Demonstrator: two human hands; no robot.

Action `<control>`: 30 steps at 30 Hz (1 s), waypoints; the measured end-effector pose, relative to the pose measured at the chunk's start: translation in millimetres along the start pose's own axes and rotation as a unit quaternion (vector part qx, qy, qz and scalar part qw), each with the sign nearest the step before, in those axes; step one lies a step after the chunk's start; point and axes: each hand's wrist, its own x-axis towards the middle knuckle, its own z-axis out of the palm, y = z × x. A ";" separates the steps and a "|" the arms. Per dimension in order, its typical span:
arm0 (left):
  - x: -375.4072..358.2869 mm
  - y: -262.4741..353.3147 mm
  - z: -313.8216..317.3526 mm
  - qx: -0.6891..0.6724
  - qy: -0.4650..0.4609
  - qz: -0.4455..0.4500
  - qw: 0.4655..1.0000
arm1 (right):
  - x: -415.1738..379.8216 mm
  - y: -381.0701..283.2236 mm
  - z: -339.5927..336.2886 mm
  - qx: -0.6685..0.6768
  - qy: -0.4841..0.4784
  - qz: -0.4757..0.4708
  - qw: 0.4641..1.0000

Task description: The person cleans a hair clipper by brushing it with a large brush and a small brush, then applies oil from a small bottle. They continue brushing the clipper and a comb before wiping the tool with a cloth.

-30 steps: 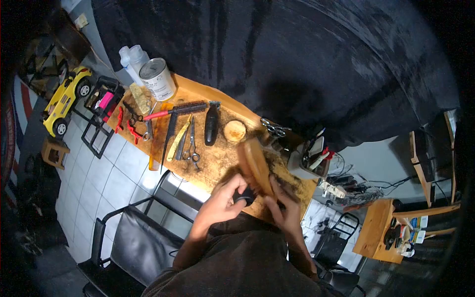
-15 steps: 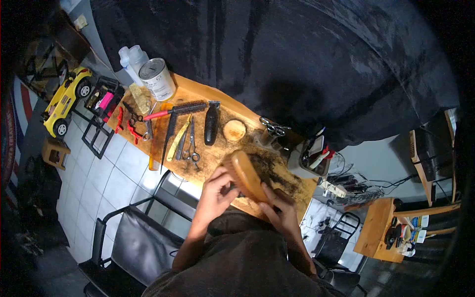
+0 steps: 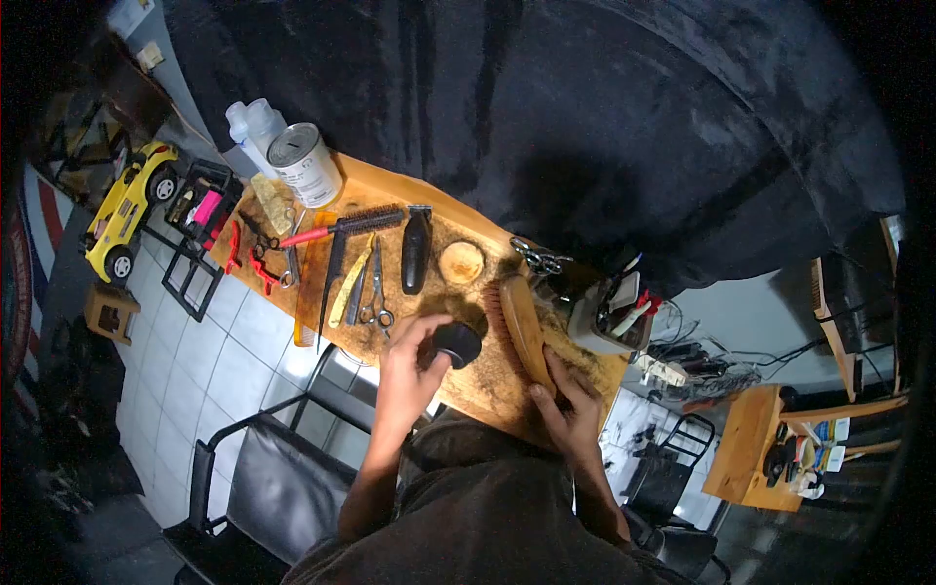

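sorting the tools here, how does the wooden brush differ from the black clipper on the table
The wooden brush is tan and broad; the black clipper is dark and slimmer. The brush is gripped at its near end by the right hand; the clipper lies untouched, farther back beside the scissors. The brush stands on its edge, bristles facing left; the clipper lies flat. Both rest lengthwise on the wooden table.
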 end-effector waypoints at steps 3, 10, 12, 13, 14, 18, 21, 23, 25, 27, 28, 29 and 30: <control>10.7 6.7 2.1 0.020 0.047 -0.037 0.998 | 1.3 1.3 2.1 -0.010 0.005 -0.029 1.000; 58.9 -2.6 11.1 0.102 0.083 0.064 0.989 | 1.9 2.4 15.1 -0.021 -0.027 -0.088 0.996; 71.4 -12.9 19.0 0.115 0.080 0.066 0.988 | 7.2 1.3 18.1 -0.020 -0.025 -0.108 0.994; 75.8 -14.1 21.7 0.108 0.072 0.056 0.990 | 9.9 0.7 19.5 -0.020 -0.024 -0.118 0.992; 80.9 -14.9 24.1 0.100 0.065 0.047 0.992 | 15.1 -2.2 19.3 -0.027 -0.016 -0.128 0.991; 99.6 -7.2 27.5 0.126 0.040 -0.003 0.991 | 26.4 -3.7 17.3 0.006 0.000 -0.096 0.995; 107.7 -21.2 32.4 0.203 0.058 0.046 0.976 | 29.5 4.0 19.4 0.025 0.001 -0.077 0.997; 111.9 -24.2 33.3 0.215 0.047 0.036 0.975 | 31.0 7.2 19.7 0.014 -0.002 -0.088 0.996; 116.0 -28.5 36.7 0.190 0.036 0.008 0.981 | 32.5 10.2 18.9 -0.001 -0.011 -0.092 0.996; 116.7 -35.8 40.6 0.129 0.026 -0.042 0.990 | 31.9 11.6 17.8 -0.018 -0.028 -0.087 0.996; 117.3 -35.7 41.1 0.141 0.022 -0.028 0.989 | 32.4 12.1 18.4 -0.025 -0.028 -0.086 0.996; 118.6 -33.0 41.2 0.153 0.018 -0.013 0.988 | 33.2 12.4 19.4 -0.033 -0.027 -0.086 0.995; 119.6 -31.2 41.4 0.165 0.015 0.003 0.986 | 34.0 12.9 20.1 -0.040 -0.027 -0.087 0.995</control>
